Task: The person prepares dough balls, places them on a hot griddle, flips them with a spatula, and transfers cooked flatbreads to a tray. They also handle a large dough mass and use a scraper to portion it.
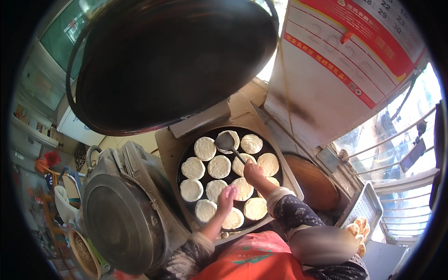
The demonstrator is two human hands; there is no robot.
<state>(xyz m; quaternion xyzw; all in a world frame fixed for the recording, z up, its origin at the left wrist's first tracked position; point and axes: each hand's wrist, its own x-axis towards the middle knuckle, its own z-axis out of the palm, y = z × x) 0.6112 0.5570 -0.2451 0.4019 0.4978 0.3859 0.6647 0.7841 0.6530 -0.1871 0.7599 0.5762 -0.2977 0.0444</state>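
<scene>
A round black griddle pan [179, 175] lies before me with several pale, round flatbreads [219, 167] spread over it. My right hand [253, 171] grips the handle of a dark metal ladle [224, 141]. The ladle's bowl overlaps a flatbread at the far edge of the pan, and I cannot tell whether it touches it. Above the nearer flatbreads is my left hand [226, 198], blurred, with its fingertips near the middle of the pan. Nothing shows in it, but how its fingers are set is unclear. One flatbread [233, 219] near me has a speckled top.
Beyond the pan a big dark lid [175, 66] stands raised. A second covered griddle [120, 224] is on the left. At right are a round wooden board [309, 182] and a perforated metal tray [362, 206] with browned breads [360, 229]. A printed calendar [350, 49] hangs behind.
</scene>
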